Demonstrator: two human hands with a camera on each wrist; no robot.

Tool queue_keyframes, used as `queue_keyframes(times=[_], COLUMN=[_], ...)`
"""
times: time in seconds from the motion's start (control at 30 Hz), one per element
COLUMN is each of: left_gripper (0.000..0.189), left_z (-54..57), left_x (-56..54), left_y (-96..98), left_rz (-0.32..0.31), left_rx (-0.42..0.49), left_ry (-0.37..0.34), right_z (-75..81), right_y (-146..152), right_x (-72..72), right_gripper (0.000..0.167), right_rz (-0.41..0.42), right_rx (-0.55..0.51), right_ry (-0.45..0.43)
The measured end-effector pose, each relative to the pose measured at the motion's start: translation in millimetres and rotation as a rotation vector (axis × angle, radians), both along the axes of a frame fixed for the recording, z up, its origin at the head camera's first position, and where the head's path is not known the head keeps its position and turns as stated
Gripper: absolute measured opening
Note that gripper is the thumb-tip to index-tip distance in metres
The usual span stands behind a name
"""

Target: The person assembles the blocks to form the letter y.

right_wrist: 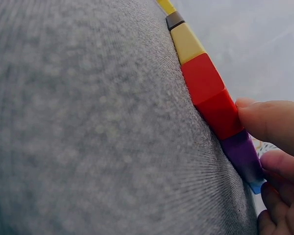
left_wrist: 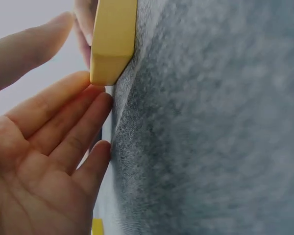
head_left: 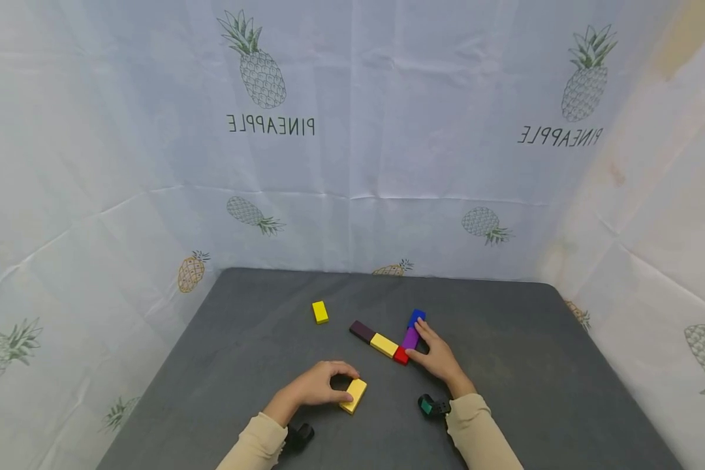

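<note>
A golden-yellow block (head_left: 354, 395) lies on the dark table by my left hand (head_left: 323, 384). In the left wrist view, the fingertips (left_wrist: 85, 78) reach the end of that yellow block (left_wrist: 113, 36), while the thumb stands apart from it. My right hand (head_left: 440, 358) touches a bent row of blocks. Its thumb (right_wrist: 255, 115) is at the red block (right_wrist: 210, 93), and its other fingers lie along the purple block (head_left: 410, 339) and the blue block (head_left: 416, 317). A pale yellow block (head_left: 384, 345) and a dark brown block (head_left: 361, 331) continue the row leftward from the red one.
A bright yellow block (head_left: 320, 312) lies alone toward the back of the grey table (head_left: 258, 326). Wrist-worn black devices, one with a green patch (head_left: 426, 406), sit beside both sleeves. A white pineapple-print curtain (head_left: 388, 156) encloses the back and sides.
</note>
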State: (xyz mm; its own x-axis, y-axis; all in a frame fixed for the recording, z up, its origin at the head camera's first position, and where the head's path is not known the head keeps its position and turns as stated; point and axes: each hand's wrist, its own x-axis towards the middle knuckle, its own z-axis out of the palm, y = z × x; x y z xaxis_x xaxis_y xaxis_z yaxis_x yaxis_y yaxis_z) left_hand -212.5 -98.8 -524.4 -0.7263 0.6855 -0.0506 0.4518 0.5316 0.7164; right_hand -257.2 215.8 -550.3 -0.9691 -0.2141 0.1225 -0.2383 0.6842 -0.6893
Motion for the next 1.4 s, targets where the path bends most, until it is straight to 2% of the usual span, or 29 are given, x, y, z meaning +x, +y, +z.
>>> queue_keyframes(times=[0.17, 0.4, 0.83, 1.13, 1.4], left_gripper=[0.047, 0.056, 0.062, 0.06, 0.06], left_z=[-2.2, -3.1, -1.6, 1.0, 1.4], left_x=[2.6, 4.2, 4.0, 3.0, 3.4], left_y=[-4.7, -9.0, -12.6, -12.2, -10.3], left_rz=[-0.025, -0.059, -0.131, -0.115, -0.118], left_rx=[0.039, 0.037, 0.051, -0.002, -0.018], left_ry=[-0.055, -0.115, -0.132, -0.201, -0.171], right_z=[0.7, -0.1, 1.0, -0.3, 0.1], right_y=[1, 0, -1, -1, 0], right_x=[-0.7, -0.3, 0.9, -0.1, -0.5], right_gripper=[0.079, 0.08, 0.079, 0.08, 0.08], right_rz=[-0.003, -0.005, -0.006, -0.011, -0.006], right_rx=[0.0, 0.015, 0.028, 0.029, 0.029], right_ry=[-0.003, -0.002, -0.014, -0.016, -0.014])
